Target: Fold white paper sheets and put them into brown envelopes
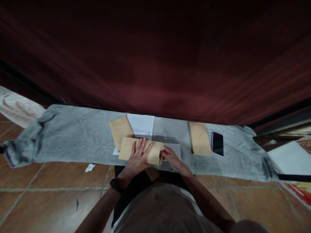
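The envelopes [155, 153] are matt brown paper, fairly smooth. The sheet [143, 124] is plain white paper. The cloth [73, 136] is matt grey fabric, wrinkled at its ends. The phone [217, 144] has a smooth, glossy screen. The floor tiles [55, 176] show a dull sheen.

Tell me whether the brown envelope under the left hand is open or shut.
Open. The brown envelope gapes at its right end, paper edges parted beside the right hand.

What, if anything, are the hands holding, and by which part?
The left hand lies spread atop a brown envelope; the right hand is at its curled right end, fingertips hidden, so a hold there can't be told.
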Demonstrator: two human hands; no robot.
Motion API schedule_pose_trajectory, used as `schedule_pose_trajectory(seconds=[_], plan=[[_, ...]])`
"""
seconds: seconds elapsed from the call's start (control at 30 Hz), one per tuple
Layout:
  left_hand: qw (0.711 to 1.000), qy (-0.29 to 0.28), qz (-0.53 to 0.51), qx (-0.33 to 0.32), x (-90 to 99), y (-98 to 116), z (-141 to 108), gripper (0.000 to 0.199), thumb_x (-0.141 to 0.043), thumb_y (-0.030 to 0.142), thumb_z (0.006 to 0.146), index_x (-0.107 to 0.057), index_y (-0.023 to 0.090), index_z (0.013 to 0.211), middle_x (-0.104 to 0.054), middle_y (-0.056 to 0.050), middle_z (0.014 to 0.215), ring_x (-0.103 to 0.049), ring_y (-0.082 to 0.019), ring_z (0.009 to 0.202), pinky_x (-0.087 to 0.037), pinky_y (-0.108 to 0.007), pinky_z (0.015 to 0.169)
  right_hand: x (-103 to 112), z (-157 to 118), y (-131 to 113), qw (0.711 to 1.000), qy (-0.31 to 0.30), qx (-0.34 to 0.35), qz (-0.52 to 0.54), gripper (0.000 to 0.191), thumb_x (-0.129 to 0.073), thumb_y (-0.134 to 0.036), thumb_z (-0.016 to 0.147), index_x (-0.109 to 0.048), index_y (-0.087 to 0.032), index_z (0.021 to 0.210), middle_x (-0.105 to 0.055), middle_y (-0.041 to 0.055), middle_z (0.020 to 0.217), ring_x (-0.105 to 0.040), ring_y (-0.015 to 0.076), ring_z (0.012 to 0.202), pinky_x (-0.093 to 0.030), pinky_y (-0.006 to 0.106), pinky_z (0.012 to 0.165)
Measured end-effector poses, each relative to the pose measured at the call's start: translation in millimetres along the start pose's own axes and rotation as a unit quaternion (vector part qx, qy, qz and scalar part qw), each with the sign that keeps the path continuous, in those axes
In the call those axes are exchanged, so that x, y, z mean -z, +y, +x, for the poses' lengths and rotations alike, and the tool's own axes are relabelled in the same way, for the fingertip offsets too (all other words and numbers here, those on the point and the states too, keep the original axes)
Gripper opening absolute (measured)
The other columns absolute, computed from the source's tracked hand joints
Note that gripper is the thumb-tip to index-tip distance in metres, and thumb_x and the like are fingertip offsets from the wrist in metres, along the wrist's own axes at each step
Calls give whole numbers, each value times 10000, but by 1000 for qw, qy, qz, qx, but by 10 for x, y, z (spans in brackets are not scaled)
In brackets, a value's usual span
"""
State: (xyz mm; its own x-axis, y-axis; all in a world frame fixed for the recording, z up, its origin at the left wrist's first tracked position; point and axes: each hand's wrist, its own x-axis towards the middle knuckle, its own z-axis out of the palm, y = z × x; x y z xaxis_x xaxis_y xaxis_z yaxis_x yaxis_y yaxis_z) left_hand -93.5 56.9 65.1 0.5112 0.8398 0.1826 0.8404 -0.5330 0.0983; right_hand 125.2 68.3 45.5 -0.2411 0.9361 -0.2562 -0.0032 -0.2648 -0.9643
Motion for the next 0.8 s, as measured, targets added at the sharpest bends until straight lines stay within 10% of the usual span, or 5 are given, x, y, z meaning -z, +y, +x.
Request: schedule_pose_trajectory(seconds=[0.47, 0.63, 0.8], plan=[[995, -35, -49, -82, 224, 167, 367, 804, -701, 386, 846, -345, 319, 1564, -435, -104, 1572, -287, -339, 1511, -45, -638, 1241, 330, -108, 157, 983, 117, 43, -135, 339, -467, -268, 766, -666, -191, 1029, -732, 65, 946, -657, 227, 867, -547, 375, 817], [996, -42, -29, -69, 232, 215, 401, 842, -715, 375, 838, -313, 317, 1575, -416, -111, 1581, -306, -343, 1498, -61, -641, 1236, 419, -280, 32, 933, 258, 120, -219, 291, -515, -337, 854, -650, -189, 1064, -702, 115, 1073, -651, 236, 947, -532, 389, 879], [996, -50, -44, -61, 238, 272, 424, 860, -697, 402, 844, -286, 277, 1589, -425, -138, 1571, -333, -357, 1482, -68, -641, 1230, 469, -390, -36, 978, 108, 68, -163, 287, -496, -363, 891, -712, -195, 979, -738, 69, 936, -683, 228, 853, -552, 362, 821]])
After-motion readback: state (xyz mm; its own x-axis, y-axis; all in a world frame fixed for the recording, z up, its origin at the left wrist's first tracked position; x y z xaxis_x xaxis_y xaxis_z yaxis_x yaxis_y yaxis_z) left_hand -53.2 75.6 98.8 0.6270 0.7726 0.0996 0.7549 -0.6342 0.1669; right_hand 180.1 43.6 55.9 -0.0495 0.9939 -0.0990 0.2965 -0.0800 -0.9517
